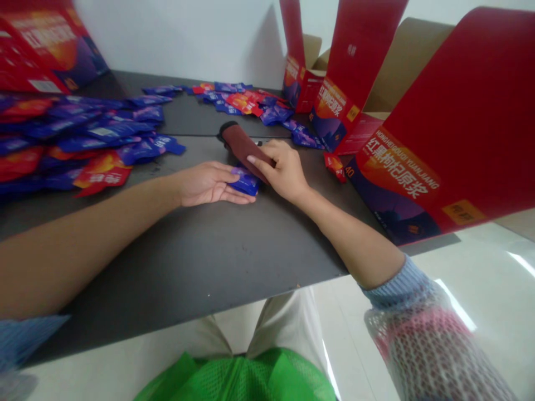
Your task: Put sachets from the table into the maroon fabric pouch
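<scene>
My left hand (209, 184) lies on the dark grey table (200, 262), its fingers closed around a small stack of blue-purple sachets (246, 181). My right hand (282, 170) meets it from the right, thumb and fingers pressing on the same sachets and on a dark maroon pouch (242, 146) that lies slanted behind them. The sachets sit between the two hands, mostly hidden by the fingers.
A big heap of blue and red sachets (75, 139) covers the table's left. More sachets (242, 103) lie at the back. Open red cartons (430, 145) (309, 78) stand right, another carton (42, 47) at top left. One red sachet (335, 166) lies by the carton.
</scene>
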Demonstrator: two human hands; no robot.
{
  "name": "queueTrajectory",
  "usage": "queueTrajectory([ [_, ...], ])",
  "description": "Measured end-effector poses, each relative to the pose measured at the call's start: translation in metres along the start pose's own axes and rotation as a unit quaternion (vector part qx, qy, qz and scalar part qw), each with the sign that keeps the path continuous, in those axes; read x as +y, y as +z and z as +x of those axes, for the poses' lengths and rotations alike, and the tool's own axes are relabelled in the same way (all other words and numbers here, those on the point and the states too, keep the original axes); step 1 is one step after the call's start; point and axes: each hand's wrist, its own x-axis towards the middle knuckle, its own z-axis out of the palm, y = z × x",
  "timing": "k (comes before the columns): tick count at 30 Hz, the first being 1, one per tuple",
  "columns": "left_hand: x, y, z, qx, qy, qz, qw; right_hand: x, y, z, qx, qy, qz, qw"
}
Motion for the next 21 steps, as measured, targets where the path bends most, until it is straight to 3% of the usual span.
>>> queueTrajectory([
  [5, -0.002, -0.002, 0.001, -0.037, 0.009, -0.014, 0.999, -0.008, 0.005, -0.004, -0.025, -0.011, 0.094, 0.995],
  [14, 0.001, 0.000, 0.000, -0.027, 0.001, -0.022, 0.999, -0.006, -0.002, -0.009, -0.056, 0.091, -0.104, 0.989],
  [21, -0.002, -0.006, 0.003, -0.032, 0.007, -0.005, 0.999, 0.000, -0.013, -0.005, -0.087, 0.140, -0.164, 0.973],
])
